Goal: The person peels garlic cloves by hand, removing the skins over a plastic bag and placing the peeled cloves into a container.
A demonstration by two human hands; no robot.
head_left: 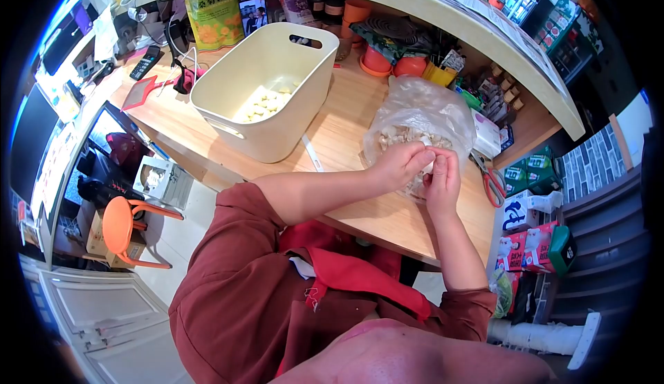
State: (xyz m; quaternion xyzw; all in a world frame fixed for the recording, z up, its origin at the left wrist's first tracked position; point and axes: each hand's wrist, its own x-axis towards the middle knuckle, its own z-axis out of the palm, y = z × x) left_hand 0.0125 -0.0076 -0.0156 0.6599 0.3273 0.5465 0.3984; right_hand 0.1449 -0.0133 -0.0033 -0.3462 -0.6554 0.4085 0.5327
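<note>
My left hand (pixel 400 167) and my right hand (pixel 443 180) meet fingertip to fingertip at the table's right side. Both are closed in a pinch on a small whitish garlic clove, mostly covered by my fingers. Just behind and beneath them, a clear plastic bag (pixel 423 102) lies open with unpeeled garlic (pixel 409 135) and loose skins in it. To the left stands a tall cream plastic bin (pixel 277 132) with handle slots. Pale peeled garlic cloves (pixel 266 104) lie on its bottom.
A white-handled knife or peeler (pixel 312 154) lies beside the bin. Red-handled scissors (pixel 493 185) rest at the table's right edge. Behind are a propped phone (pixel 254 15), a yellow-green pouch (pixel 213 19) and orange pots (pixel 377 60) under a shelf. An orange stool (pixel 119 228) stands left.
</note>
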